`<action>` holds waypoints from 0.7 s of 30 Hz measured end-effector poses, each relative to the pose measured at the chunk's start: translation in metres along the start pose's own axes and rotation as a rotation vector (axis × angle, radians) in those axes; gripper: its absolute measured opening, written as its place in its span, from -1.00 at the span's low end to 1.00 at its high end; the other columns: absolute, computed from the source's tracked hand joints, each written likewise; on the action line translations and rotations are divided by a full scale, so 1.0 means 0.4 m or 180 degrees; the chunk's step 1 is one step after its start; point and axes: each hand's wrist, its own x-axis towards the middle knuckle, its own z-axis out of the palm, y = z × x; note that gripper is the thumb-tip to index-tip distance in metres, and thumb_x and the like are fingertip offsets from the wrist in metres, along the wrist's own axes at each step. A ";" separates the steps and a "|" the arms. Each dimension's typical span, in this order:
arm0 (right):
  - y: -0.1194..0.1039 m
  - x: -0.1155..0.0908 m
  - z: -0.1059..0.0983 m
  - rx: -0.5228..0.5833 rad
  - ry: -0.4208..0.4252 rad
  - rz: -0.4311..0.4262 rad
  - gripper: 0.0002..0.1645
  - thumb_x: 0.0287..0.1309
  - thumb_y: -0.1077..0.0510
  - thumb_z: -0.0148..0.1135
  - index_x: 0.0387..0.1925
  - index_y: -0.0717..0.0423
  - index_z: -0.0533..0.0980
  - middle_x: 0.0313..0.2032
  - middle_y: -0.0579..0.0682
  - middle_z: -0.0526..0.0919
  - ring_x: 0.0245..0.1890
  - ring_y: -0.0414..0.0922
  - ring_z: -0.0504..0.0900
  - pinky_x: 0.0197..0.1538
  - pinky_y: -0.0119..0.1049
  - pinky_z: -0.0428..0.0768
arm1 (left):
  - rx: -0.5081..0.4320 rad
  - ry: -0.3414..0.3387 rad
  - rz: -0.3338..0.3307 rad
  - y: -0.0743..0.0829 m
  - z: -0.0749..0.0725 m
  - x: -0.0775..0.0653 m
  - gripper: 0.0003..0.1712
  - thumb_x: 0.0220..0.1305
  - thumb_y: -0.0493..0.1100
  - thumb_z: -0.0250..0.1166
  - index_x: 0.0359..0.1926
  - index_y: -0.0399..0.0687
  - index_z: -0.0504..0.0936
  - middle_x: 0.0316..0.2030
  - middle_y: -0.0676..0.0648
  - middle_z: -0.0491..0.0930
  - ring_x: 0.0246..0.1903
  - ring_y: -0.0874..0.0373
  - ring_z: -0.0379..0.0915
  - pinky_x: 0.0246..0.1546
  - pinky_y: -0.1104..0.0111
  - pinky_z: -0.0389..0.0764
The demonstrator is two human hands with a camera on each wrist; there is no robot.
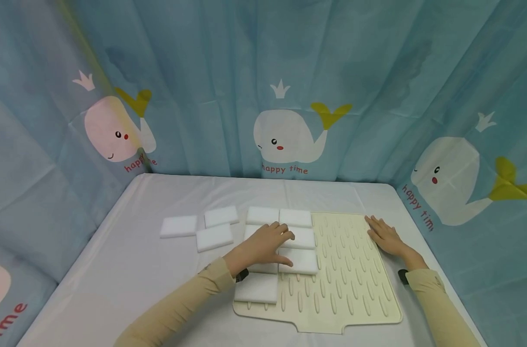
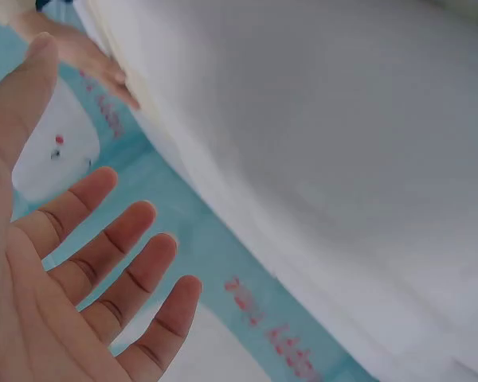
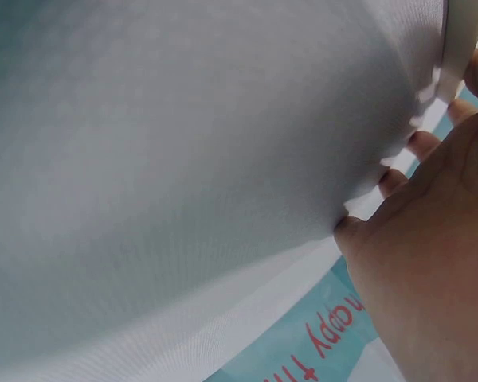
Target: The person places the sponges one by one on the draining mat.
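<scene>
My left hand [image 1: 265, 245] is over the white rectangular blocks on a pale cream ribbed mat [image 1: 345, 270]. In the left wrist view its fingers are spread and slightly bent, with nothing in the palm [image 2: 32, 326]. The blocks, like melamine sponges, lie in two columns on the mat's left part; the front left one [image 1: 256, 288] sits alone in its row. My forearm and hand hide parts of several. My right hand [image 1: 385, 237] rests at the mat's far right edge, fingertips against its rim; in the right wrist view this hand [image 3: 438, 247] shows from the side.
Three loose white blocks, among them one at the far left [image 1: 179, 226], lie on the white-covered table [image 1: 115, 279] left of the mat. Blue whale-print curtains [image 1: 228, 86] surround the table at the back and sides. A short tab [image 1: 319, 327] juts from the mat's front edge.
</scene>
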 end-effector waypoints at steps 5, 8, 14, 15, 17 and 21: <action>-0.004 -0.002 -0.001 0.0021 0.0016 -0.0007 -0.33 0.40 0.00 -0.19 0.40 0.22 -0.02 0.36 0.41 -0.09 0.31 0.46 -0.21 0.14 0.47 -0.32 | -0.0137 0.0204 -0.0173 -0.051 -0.013 -0.036 -0.27 0.02 0.43 0.18 0.11 0.13 0.45 -0.05 0.06 0.44 -0.15 0.16 0.35 -0.28 0.33 0.45; -0.007 -0.002 -0.002 0.0037 0.0050 -0.0043 -0.34 0.40 0.03 -0.17 0.39 0.23 0.01 0.35 0.42 -0.07 0.30 0.47 -0.19 0.13 0.48 -0.30 | -0.0202 0.0309 -0.0295 -0.086 -0.010 -0.061 -0.29 0.04 0.40 0.19 0.11 0.12 0.46 -0.04 0.06 0.45 -0.13 0.15 0.36 -0.26 0.30 0.46; -0.005 0.000 -0.001 -0.0014 0.0056 -0.0018 -0.34 0.40 0.01 -0.17 0.39 0.22 0.01 0.36 0.40 -0.06 0.31 0.46 -0.19 0.14 0.47 -0.29 | -0.0348 0.0401 -0.0510 -0.149 -0.012 -0.115 -0.31 0.07 0.34 0.22 0.11 0.05 0.46 0.00 -0.03 0.45 -0.07 0.05 0.38 -0.19 0.19 0.48; -0.004 -0.001 -0.001 -0.0016 0.0048 -0.0004 -0.34 0.40 0.00 -0.18 0.39 0.22 0.01 0.36 0.40 -0.06 0.31 0.46 -0.19 0.15 0.47 -0.30 | -0.0363 0.0400 -0.0553 -0.158 -0.012 -0.125 -0.32 0.08 0.33 0.22 0.12 0.04 0.46 0.01 -0.04 0.45 -0.06 0.03 0.38 -0.18 0.17 0.48; -0.002 -0.001 0.000 -0.0036 0.0052 0.0008 -0.34 0.40 0.00 -0.18 0.39 0.23 0.01 0.36 0.40 -0.06 0.31 0.46 -0.19 0.15 0.47 -0.29 | -0.0356 0.0390 -0.0654 -0.177 -0.011 -0.144 -0.32 0.09 0.32 0.21 0.13 0.04 0.46 0.01 -0.05 0.45 -0.02 0.01 0.37 -0.13 0.13 0.48; -0.005 -0.001 -0.001 0.0005 0.0060 -0.0014 -0.34 0.40 0.01 -0.17 0.39 0.23 0.01 0.35 0.41 -0.06 0.30 0.47 -0.19 0.14 0.48 -0.30 | -0.0365 0.0463 -0.0807 -0.217 -0.007 -0.186 -0.35 0.12 0.30 0.21 0.12 0.03 0.48 -0.01 -0.05 0.46 -0.01 -0.01 0.39 -0.11 0.08 0.47</action>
